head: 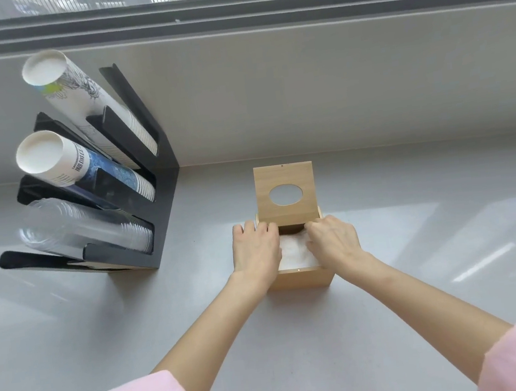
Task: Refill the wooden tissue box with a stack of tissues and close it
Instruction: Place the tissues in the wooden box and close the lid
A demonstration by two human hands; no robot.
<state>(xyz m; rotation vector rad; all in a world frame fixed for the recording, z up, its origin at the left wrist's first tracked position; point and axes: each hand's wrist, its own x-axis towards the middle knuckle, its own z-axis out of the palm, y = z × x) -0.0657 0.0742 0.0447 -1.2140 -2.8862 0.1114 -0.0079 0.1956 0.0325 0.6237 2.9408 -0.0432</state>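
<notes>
A square wooden tissue box [299, 279] stands on the grey counter in the middle of the view. Its hinged lid [283, 176], with an oval hole, is raised upright at the back. White tissues [293, 254] fill the inside. My left hand [255, 251] rests over the box's left rim with fingers curled into the box on the tissues. Over the right rim, my right hand [333, 239] does the same, fingers bent down on the stack. The fingertips are hidden inside the box.
A black cup dispenser rack [164, 187] stands at the left, holding two stacks of paper cups [50, 159] and a stack of clear plastic cups [69, 228]. A low grey wall and window ledge [301, 86] run behind the counter [418, 240].
</notes>
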